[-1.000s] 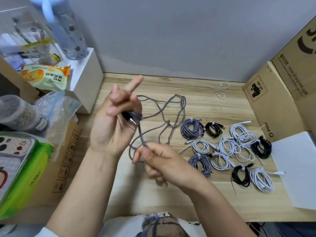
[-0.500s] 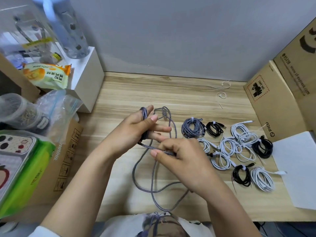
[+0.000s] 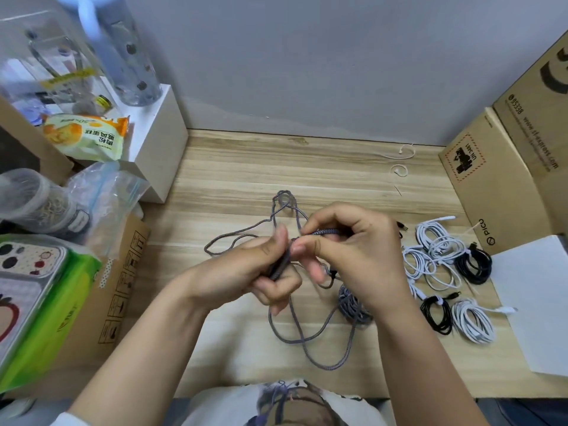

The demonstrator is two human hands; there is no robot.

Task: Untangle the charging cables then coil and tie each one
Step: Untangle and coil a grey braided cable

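A grey braided charging cable [image 3: 310, 348] lies in loose loops on the wooden table [image 3: 246, 173], reaching toward the wall and toward me. My left hand [image 3: 261, 272] grips a bunched section of it, fingers curled around the strands. My right hand [image 3: 347, 250] pinches a stretch of the same cable between thumb and fingers, just right of the left hand. To the right lie several coiled and tied cables: white ones [image 3: 433, 250], black ones [image 3: 473, 265], and a grey braided coil [image 3: 350, 305] partly hidden under my right wrist.
Cardboard boxes [image 3: 504, 179] stand along the right edge, with a white sheet [image 3: 534, 299] in front. On the left are a white box [image 3: 156, 139], a water bottle [image 3: 129, 56], plastic bags, a green pack [image 3: 52, 302] and a carton [image 3: 120, 272]. Two small white ties [image 3: 399, 167] lie near the wall.
Both hands came down from a raised position to just above the table and closed together. The cable's slack has spread out into loops on the table, and my right hand now covers more of the coiled cables.
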